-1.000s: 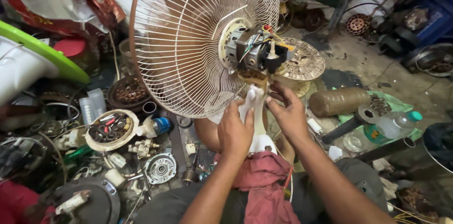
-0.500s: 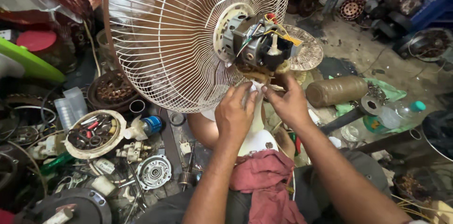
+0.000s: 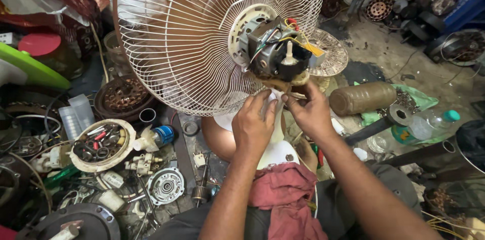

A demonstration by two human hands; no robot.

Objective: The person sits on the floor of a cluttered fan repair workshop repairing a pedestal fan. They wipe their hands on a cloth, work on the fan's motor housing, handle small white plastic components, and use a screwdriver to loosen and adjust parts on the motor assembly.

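Back cover's already off the bare fan motor (image 3: 275, 55); white wire grille (image 3: 202, 38) still on. Left hand (image 3: 254, 125) and right hand (image 3: 308, 113) both pinch the white neck (image 3: 275, 124) just below the motor.

I count two hands (image 3: 255, 126) at one fan (image 3: 217, 38), one red cloth (image 3: 283, 194), one brown jar (image 3: 361, 98) and one plastic bottle (image 3: 427, 125).

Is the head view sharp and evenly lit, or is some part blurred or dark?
Head view: fan motor, left hand and right hand are sharp in soft, even light; wire guard shows no glare; the cluttered edges fall darker, with slight wide-angle bending.
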